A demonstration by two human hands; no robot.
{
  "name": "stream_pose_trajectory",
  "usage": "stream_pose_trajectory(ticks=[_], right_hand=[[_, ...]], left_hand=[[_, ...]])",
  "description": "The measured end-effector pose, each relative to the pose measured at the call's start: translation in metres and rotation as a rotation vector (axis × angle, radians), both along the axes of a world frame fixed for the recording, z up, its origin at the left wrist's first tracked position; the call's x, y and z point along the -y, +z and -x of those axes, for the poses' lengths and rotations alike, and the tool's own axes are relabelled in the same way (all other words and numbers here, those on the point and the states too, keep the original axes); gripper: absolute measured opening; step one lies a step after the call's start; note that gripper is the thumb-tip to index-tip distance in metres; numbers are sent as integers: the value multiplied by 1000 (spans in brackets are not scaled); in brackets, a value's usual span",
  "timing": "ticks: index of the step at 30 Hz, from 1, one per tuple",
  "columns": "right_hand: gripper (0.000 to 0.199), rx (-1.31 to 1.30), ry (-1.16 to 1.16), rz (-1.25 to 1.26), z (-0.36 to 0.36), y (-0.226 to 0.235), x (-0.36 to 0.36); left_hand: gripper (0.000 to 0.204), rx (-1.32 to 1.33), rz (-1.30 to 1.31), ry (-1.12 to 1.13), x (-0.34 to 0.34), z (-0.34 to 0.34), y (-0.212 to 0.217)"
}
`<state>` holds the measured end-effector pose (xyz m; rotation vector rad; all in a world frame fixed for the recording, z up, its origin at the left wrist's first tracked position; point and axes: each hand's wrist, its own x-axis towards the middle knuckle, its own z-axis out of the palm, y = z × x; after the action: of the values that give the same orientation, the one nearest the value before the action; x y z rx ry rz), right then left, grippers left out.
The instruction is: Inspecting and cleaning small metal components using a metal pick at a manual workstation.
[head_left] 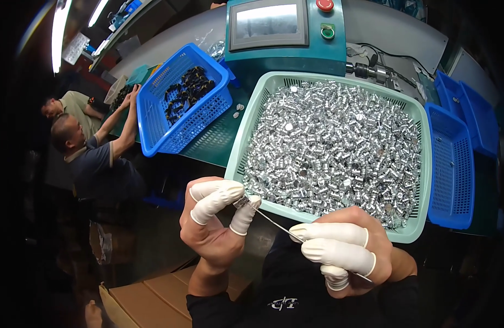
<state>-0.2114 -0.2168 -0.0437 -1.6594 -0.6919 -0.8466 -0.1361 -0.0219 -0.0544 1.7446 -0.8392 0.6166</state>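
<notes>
White finger cots cover several fingertips of both my hands. Between the thumb and fingers of my left hand is pinched a small silver metal part, mostly hidden by the fingertips. My right hand is closed around a thin metal rod, whose far end reaches the part in my left hand; whether it enters the part, I cannot tell. Both hands are held at the near edge of a pale green plastic basket, which is full of small shiny silver metal parts.
Behind the basket stands a teal machine with a screen and red and green buttons. A blue basket of black-and-yellow pieces is at left; another blue basket is at right. Two people work at far left. A cardboard box lies below.
</notes>
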Motion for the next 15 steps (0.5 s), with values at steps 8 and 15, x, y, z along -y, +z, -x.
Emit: stream_pose_trajectory(ticks=[8,15], right_hand=[[18,-44,-10,25,-4,-2,4],[23,-20,-63,20,-17,-5,-11]], left_hand=[[37,14,-39,-31,-1,-10,-5],[37,37,-65,29,-8,-15,-6]])
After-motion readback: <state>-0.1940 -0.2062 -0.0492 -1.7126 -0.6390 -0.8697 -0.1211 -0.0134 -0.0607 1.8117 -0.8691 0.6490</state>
